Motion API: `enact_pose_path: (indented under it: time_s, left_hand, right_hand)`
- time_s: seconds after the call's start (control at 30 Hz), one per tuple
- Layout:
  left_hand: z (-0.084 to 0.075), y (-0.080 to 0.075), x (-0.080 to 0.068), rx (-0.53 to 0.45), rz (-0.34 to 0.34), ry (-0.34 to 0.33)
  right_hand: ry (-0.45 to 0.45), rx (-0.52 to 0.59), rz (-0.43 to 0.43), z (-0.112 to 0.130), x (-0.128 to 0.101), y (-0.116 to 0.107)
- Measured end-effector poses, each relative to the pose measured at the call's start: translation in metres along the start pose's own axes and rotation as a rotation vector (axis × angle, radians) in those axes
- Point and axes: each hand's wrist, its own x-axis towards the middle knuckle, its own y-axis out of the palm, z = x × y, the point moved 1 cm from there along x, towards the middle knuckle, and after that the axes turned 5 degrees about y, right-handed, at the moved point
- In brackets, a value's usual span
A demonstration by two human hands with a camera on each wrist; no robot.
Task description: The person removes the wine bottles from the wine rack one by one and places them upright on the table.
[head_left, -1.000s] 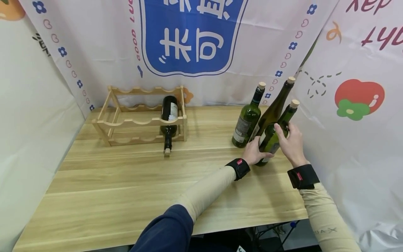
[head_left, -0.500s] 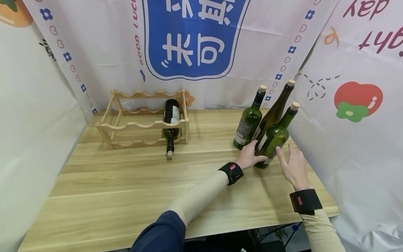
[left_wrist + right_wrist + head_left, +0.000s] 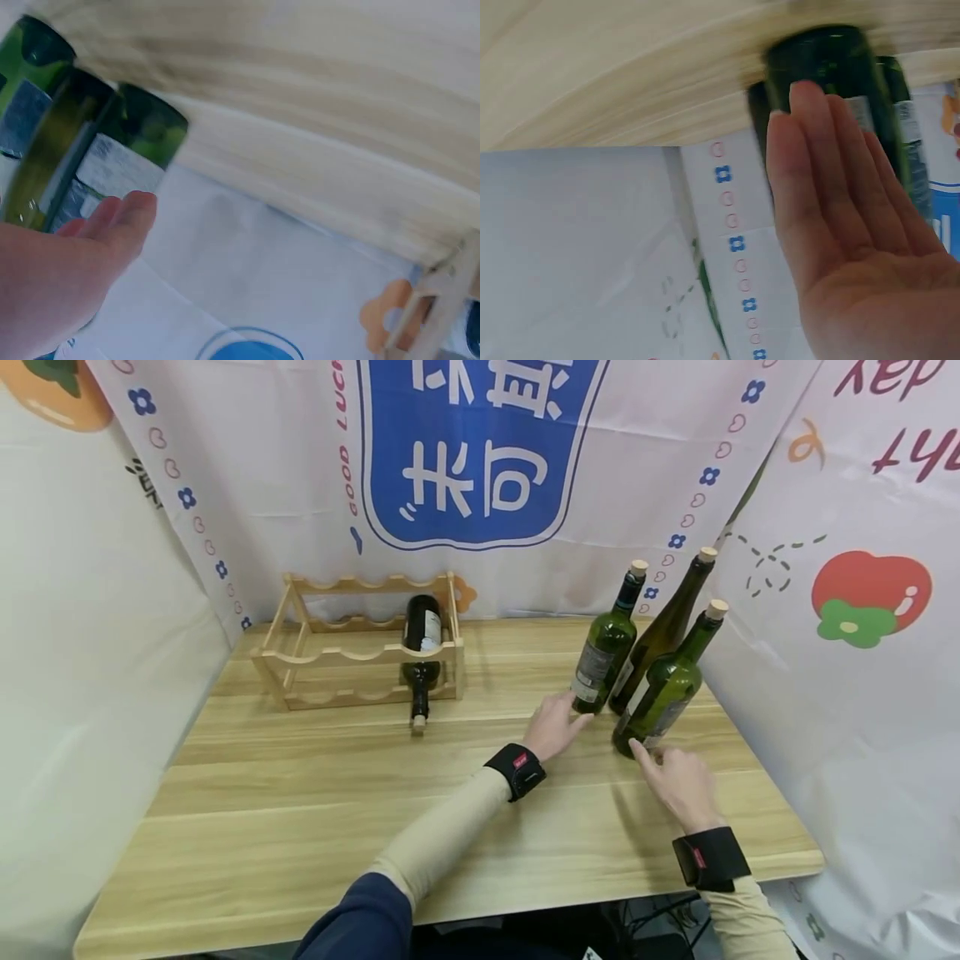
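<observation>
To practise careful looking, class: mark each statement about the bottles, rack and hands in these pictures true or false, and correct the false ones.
1. Three corked bottles stand upright at the table's right side. True: the left bottle, the tall middle bottle and the front bottle.
2. The wooden rack holds two bottles. False: only one dark bottle lies in it, neck towards the camera.
3. The right hand grips the front bottle's neck. False: it lies low by the bottle's base, fingers straight.
4. The left hand is open near the left bottle's base. True.
5. The rack stands right of the upright bottles. False: it stands to their left.
</observation>
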Motion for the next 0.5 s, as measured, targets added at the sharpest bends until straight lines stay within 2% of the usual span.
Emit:
enact_pose_path:
  time_s: [0.1,0.23,0.4,0.5]
  left_hand:
    - [0.005,-0.017,-0.003,0.073,-0.025,-0.017]
    - [0.014,-0.034,-0.009,0.182,-0.024,-0.045]
    - [0.027,-0.051,-0.021,0.25,-0.031,-0.053]
    - [0.032,-0.061,-0.028,0.283,-0.041,-0.06]
  right_hand:
    - [-0.052,0.035,0.007,0.019,0.005,0.004]
    - [-0.117,0.067,0.024,0.044,0.013,0.008]
    - [-0.171,0.105,0.044,0.072,0.023,0.014]
    - [-0.209,0.11,0.027,0.084,0.03,0.018]
